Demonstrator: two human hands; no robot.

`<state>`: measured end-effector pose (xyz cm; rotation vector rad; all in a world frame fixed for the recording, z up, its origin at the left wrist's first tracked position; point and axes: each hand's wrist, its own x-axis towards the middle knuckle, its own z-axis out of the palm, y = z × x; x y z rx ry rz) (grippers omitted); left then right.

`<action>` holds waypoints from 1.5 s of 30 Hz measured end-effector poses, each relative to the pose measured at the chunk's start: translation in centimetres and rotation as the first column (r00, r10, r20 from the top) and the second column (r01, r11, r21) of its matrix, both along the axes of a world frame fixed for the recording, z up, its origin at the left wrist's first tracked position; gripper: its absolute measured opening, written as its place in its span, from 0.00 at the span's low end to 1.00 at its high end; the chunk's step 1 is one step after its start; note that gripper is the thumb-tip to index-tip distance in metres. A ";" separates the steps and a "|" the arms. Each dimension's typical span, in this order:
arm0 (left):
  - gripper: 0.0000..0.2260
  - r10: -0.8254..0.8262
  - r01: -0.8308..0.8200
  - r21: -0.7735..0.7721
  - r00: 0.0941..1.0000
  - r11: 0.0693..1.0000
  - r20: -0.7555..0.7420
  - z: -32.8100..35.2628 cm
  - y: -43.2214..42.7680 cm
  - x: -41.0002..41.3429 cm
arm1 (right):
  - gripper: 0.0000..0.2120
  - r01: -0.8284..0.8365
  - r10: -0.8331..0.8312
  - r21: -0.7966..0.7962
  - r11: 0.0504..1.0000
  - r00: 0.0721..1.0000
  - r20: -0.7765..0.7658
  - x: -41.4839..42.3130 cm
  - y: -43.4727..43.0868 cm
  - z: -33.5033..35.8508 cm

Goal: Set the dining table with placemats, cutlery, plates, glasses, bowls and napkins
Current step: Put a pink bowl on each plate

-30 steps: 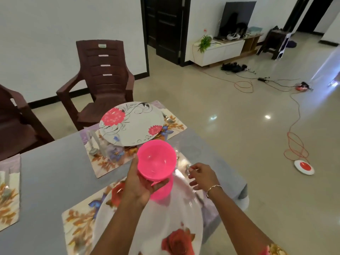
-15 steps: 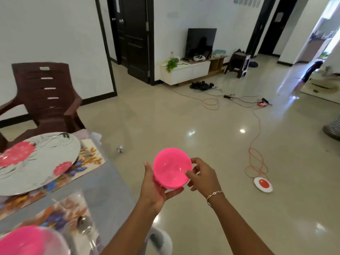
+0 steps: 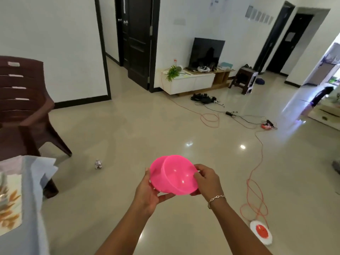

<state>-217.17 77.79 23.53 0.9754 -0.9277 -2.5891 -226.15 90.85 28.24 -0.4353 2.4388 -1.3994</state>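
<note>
While left hand [image 3: 147,196] grips pink bowl [image 3: 174,178], right hand [image 3: 208,182] pinches it, table [image 3: 31,208] cropped.

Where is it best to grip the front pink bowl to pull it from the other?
Probably its right rim, pinched from the right as the right hand does: the front pink bowl tilts open toward the camera, and the left hand holds the back bowl at its left.
</note>
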 end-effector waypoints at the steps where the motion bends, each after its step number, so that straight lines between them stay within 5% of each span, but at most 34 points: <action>1: 0.19 0.026 -0.026 0.015 1.000 1.000 0.003 0.0 -1.0 -1.9 | 0.14 -0.007 0.008 -0.012 1.000 1.000 0.023 -2.2 -0.9 0.2; 13: 0.19 0.417 -0.420 0.029 0.906 0.907 0.069 -0.6 -16.0 -14.8 | 0.12 -0.184 0.193 -0.121 0.976 0.979 0.069 -22.5 -18.0 -1.7; 24: 0.23 0.812 -0.815 0.033 0.579 0.579 0.074 0.3 -31.3 -19.9 | 0.10 -0.678 0.689 -0.134 0.723 0.721 0.066 -32.0 -43.1 -1.3; 33: 0.20 0.980 -0.983 0.041 0.180 0.177 0.081 0.3 -39.9 -14.1 | 0.11 -0.892 0.902 -0.138 0.429 0.417 0.111 -25.2 -61.2 -2.9; 45: 0.19 0.970 -0.971 0.034 -0.235 -0.237 0.069 0.7 -52.9 1.8 | 0.10 -0.995 0.996 -0.096 -0.001 -0.009 0.085 -4.9 -82.6 -4.0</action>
